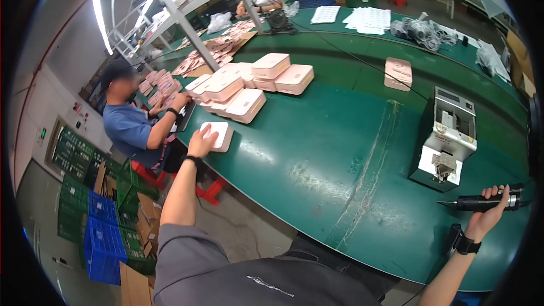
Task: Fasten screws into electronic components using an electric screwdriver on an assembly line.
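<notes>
My left hand [202, 141] is at the table's left edge, its fingers and thumb gripping a small pale pink, square casing [224, 139] that lies on the green tabletop. Just beyond it, similar pale pink casings [246, 106] are stacked in a loose pile. Far to the right, my right hand [488, 215] is wrapped round a black electric screwdriver [473, 203]. The tool is roughly level, its thin bit pointing left. Behind the screwdriver stands a screw feeder [445, 141], a dark box with a white front and a metal outlet.
One pink casing [398, 73] lies apart on the green conveyor [351, 63] behind the table. A co-worker in a blue shirt [131, 130] sits at the left, hands near pink parts. A cable hangs across the conveyor. Crates [105, 243] stand on the floor at lower left.
</notes>
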### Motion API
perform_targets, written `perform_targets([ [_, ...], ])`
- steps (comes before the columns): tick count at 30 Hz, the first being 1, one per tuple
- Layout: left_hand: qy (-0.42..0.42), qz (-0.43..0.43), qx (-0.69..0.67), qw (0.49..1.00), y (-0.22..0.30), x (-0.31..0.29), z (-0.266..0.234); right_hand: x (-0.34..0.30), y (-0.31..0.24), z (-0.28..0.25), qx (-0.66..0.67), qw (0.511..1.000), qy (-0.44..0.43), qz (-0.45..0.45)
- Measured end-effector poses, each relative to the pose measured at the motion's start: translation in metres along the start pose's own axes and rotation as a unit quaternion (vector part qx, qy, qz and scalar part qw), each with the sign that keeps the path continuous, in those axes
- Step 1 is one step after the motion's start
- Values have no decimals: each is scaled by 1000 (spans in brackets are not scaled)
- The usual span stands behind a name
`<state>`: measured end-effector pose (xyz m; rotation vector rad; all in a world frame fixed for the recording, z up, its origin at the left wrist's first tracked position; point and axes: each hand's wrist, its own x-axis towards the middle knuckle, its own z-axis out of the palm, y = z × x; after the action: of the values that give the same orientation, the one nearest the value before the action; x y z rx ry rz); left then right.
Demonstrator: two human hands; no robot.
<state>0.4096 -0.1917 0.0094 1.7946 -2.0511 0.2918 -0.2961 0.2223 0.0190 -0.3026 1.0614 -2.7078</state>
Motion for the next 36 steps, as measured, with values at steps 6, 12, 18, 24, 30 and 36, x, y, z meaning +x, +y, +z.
perform_targets([
  [6, -119, 135, -149, 972, 106, -38, -23, -10, 6, 3, -1, 1000, -21, 11],
  [12, -186, 378, -218, 880, 282, -105, -69, -44, 5, 46, -61, 996, 21, -66],
  [18, -284, 534, -314, 732, 384, -141, -62, -82, -22, 77, -203, 965, -90, -140],
  [24, -249, 566, -312, 722, 426, -151, -55, -92, -23, 74, -295, 934, -145, -138],
  [30, -293, 558, -399, 666, 426, -141, -35, -84, -35, 108, -249, 944, -200, -80],
  [36, -328, 531, -395, 675, 424, -136, -32, -57, -25, 180, -215, 939, -247, -103],
])
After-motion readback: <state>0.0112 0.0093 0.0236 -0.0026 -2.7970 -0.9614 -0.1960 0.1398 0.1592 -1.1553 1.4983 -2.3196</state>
